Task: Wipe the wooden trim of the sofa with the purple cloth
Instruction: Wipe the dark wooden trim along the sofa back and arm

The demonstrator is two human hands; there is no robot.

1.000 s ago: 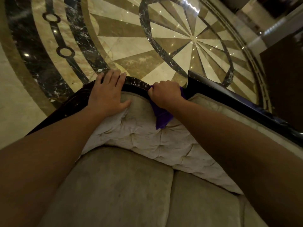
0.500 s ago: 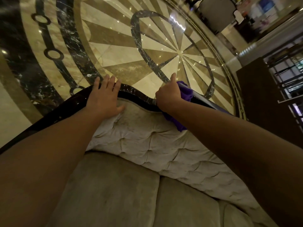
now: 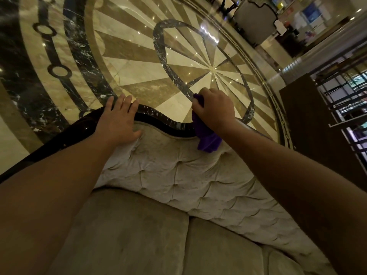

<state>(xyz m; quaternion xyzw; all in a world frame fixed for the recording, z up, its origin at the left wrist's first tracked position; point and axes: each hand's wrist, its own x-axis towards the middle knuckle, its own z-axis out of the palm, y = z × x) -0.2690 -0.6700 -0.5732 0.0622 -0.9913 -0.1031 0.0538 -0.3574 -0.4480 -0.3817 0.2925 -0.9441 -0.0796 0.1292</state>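
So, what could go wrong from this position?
The cloth hangs loose below the right hand, so part may drag on the pale backrest and perhaps smear it. The left hand rests open on the glossy trim and could leave prints there or slip.

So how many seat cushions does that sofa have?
2 show clearly: one seat cushion below the left arm, another beside it toward the right. A seam at the far right hints at a third, mostly hidden by the right arm.
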